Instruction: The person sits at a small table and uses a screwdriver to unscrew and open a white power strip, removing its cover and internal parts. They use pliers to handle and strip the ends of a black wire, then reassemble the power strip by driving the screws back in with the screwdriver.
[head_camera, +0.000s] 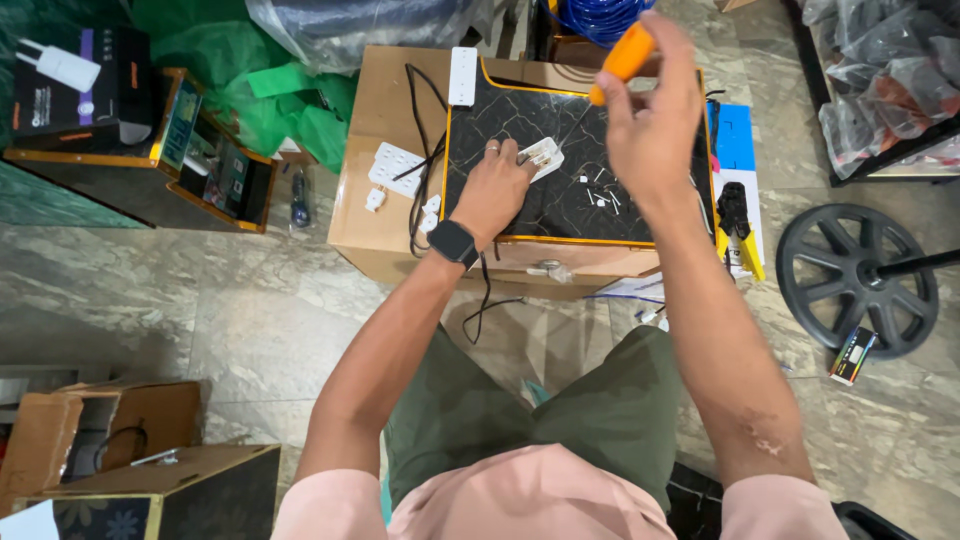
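Nearest the camera, a lap in green shorts and a pink shirt is seen from above, with both forearms stretched forward over a marble floor (250, 320). A low box serving as a bench (380, 215), topped with a black panel edged in gold, stands just beyond the knees. On it, the left hand (492, 192), a dark watch at its wrist, is pressed down on a small white plug part (543, 155), the fingers closed over its near edge. Above and to the right, the right hand (652, 125) is raised, its fingers clamped on the orange handle of a screwdriver (622, 58), whose thin shaft slants down to the white part.

In judgement, the tip could slip off the small part and jab the holding fingers, since they lie just beside it; the tiny white pieces (600, 195) loose on the panel could also be knocked to the floor.

At the near left, an open cardboard box (60, 430) holds a dark cable. Farther left, an open wooden box (215, 175) holds packaged items, too small to identify.
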